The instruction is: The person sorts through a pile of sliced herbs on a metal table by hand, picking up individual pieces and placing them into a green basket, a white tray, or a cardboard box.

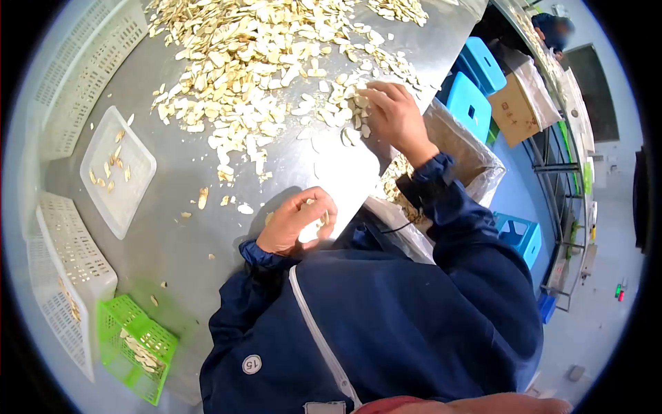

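A large pile of pale dried slices [255, 62], some with brownish edges, spreads over the metal table [172, 176]. My left hand [298, 222] is curled near the table's front edge, with a few whitish slices partly showing inside its fingers. To the right, my right hand [396, 117] reaches over the near side of the pile. Its fingers are stretched out and slightly bent, the tips at loose slices; its thumb is mostly hidden. Below my right forearm stands a lined box [476, 162] with more slices inside.
On the left lie a shallow white tray [141, 165] with several brownish slices, white perforated baskets [89, 265] and a green basket [114, 345]. Blue stools [470, 107] and a cardboard box [514, 103] stand to the right. Another person [552, 31] is at the far right.
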A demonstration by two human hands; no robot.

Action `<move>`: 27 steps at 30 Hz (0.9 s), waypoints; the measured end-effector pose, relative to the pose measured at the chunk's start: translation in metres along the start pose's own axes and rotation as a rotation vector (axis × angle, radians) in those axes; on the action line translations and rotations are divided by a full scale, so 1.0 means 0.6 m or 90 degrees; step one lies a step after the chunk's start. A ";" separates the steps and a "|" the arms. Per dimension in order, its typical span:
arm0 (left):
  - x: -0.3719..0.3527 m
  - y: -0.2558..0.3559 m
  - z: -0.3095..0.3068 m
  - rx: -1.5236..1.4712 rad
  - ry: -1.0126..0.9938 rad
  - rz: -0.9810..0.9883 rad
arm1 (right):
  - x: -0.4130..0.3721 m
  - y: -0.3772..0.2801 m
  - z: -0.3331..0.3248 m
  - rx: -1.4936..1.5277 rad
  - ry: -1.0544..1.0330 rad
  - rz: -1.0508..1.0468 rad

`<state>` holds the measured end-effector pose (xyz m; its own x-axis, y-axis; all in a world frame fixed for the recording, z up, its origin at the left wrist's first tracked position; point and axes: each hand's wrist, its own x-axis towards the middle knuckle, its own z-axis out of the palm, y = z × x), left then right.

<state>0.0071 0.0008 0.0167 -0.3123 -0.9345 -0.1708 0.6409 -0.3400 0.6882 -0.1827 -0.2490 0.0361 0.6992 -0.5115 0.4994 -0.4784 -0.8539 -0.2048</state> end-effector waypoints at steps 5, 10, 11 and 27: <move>-0.003 0.005 0.000 0.010 0.005 0.001 | 0.040 -0.006 0.041 -0.032 -0.066 0.000; -0.001 -0.001 -0.001 -0.005 0.006 0.006 | 0.040 0.009 0.013 0.073 -0.034 0.152; -0.001 0.001 -0.002 -0.008 0.005 -0.001 | 0.037 0.004 0.001 0.170 -0.060 0.273; -0.003 0.006 -0.004 0.082 -0.015 -0.024 | 0.239 -0.299 0.072 0.617 -0.258 -0.161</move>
<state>0.0118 0.0012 0.0180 -0.3514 -0.9183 -0.1826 0.5332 -0.3566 0.7672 0.0267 -0.1732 0.1081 0.9278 -0.1509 0.3412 0.2042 -0.5601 -0.8029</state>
